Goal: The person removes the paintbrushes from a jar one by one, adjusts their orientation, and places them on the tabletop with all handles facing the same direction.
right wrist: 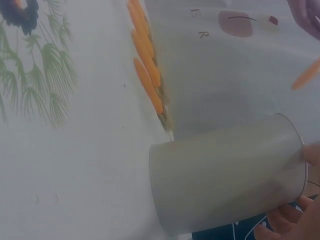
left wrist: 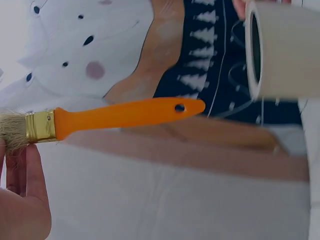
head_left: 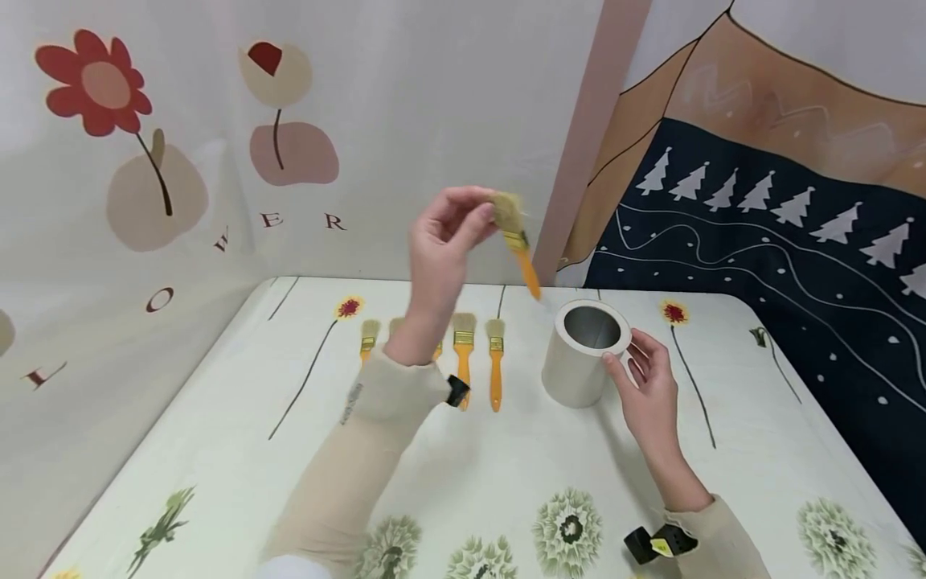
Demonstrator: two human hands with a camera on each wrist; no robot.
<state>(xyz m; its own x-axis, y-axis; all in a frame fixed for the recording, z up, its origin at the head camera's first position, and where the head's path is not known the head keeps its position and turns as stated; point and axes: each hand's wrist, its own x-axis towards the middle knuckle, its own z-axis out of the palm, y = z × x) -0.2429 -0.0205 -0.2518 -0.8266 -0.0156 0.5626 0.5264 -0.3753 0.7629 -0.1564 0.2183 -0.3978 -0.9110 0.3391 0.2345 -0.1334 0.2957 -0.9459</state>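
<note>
My left hand pinches a paintbrush by its pale bristles, raised above the table. In the left wrist view, the brush's orange handle points away from the fingers, towards a cream cylindrical container. Seen from the head, the handle tilts downward, its tip above and left of the container. That container stands upright with its round mouth uncovered and a grey inside. My right hand holds it near the rim on its right side, thumb in front; some fingertips are hidden behind it.
Several more paintbrushes lie in a row on the flower-printed tablecloth, left of the container; my left forearm partly covers them. Printed cloth hangs behind the table, with a dark tree pattern at the right.
</note>
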